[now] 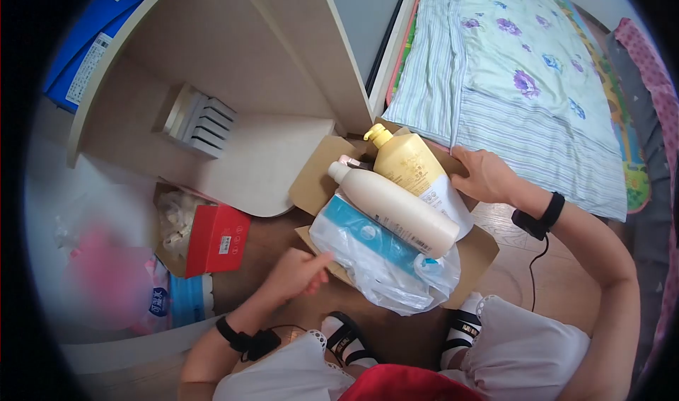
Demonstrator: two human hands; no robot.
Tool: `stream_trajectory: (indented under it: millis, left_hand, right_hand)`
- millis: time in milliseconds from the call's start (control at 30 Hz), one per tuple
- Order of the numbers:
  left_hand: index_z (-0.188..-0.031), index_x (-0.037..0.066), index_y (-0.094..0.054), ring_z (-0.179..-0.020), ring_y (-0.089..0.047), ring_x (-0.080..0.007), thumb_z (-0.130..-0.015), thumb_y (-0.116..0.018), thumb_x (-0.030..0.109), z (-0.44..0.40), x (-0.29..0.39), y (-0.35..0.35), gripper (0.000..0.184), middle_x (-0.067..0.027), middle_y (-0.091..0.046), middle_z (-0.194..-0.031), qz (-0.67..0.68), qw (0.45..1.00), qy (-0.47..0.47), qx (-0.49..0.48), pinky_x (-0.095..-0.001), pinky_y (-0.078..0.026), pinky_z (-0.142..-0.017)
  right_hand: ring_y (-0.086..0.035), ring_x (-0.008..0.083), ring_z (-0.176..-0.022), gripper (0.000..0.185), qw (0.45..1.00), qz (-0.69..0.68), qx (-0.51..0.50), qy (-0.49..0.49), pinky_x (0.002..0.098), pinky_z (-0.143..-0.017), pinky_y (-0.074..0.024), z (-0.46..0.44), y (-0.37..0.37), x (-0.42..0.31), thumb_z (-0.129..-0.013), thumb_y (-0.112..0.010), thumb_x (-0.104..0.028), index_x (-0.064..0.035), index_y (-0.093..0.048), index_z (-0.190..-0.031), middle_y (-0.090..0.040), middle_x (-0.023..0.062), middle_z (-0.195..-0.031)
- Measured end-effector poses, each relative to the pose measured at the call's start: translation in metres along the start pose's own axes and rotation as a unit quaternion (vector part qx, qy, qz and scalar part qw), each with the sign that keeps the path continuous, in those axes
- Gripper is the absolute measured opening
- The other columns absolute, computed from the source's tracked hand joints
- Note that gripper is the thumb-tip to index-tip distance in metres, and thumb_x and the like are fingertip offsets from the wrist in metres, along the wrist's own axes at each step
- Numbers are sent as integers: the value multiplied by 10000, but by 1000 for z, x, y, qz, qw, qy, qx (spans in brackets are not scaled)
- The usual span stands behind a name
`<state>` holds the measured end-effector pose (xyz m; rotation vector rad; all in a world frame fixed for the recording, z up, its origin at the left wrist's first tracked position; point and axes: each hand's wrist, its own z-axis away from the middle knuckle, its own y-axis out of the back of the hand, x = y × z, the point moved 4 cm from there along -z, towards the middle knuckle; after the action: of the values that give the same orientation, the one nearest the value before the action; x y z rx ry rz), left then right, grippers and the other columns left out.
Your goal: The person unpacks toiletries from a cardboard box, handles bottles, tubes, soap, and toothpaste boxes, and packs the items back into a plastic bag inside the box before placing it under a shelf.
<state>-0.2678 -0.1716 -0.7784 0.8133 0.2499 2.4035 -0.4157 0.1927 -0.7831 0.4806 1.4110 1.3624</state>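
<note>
An open cardboard box (472, 268) stands on the floor between my feet and a wooden shelf unit. Lying tilted across its top are a yellow-and-white pump bottle (410, 164) and a cream bottle (396, 206) with a white cap. Under them is a blue-and-white pack (364, 235), partly wrapped in a clear plastic bag (389, 288). My right hand (484, 175) grips the box's far right edge, beside the pump bottle. At the near left edge, my left hand (300, 270) has curled fingers, with its thumb against the cardboard rim. What lies deeper in the box is hidden.
The shelf unit (269, 146) rises at the left, with a white slotted piece (212, 126) inside. A red box (218, 238) of bagged items and blurred pink packaging (113, 281) lie lower left. A flowered quilt (523, 83) covers a mat at upper right.
</note>
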Motion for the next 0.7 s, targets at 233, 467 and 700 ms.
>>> stream_trajectory:
  millis: [233, 467, 700]
  left_hand:
    - [-1255, -52, -515, -793, -666, -251, -982, -564, 330, -20, -24, -63, 472, -183, -659, -998, 293, 946, 89, -111, -415, -612, -696]
    - [-1260, -55, -525, -732, -691, -259, -973, -546, 288, -6, -3, -37, 448, -200, -669, -1001, 262, 959, 58, -91, -354, -603, -652]
    - [-1247, -11, -599, -787, -726, -236, -930, -555, 243, 90, 28, 37, 409, -138, -712, -1057, 278, 957, -30, 77, -330, -595, -635]
  right_hand:
    - [-672, 368, -720, 465, 982, -137, -127, -32, 433, -690, -516, -32, -15, 29, -834, -652, -378, 83, -676, -884, -684, 247, -784]
    - [-532, 202, -567, 371, 966, -256, -25, -9, 372, -583, -459, -6, -21, 14, -870, -664, -288, 79, -647, -815, -555, 213, -633]
    - [-638, 273, -651, 218, 987, -108, 20, 118, 394, -626, -508, -19, 104, -99, -834, -631, -183, 23, -692, -795, -604, 220, -693]
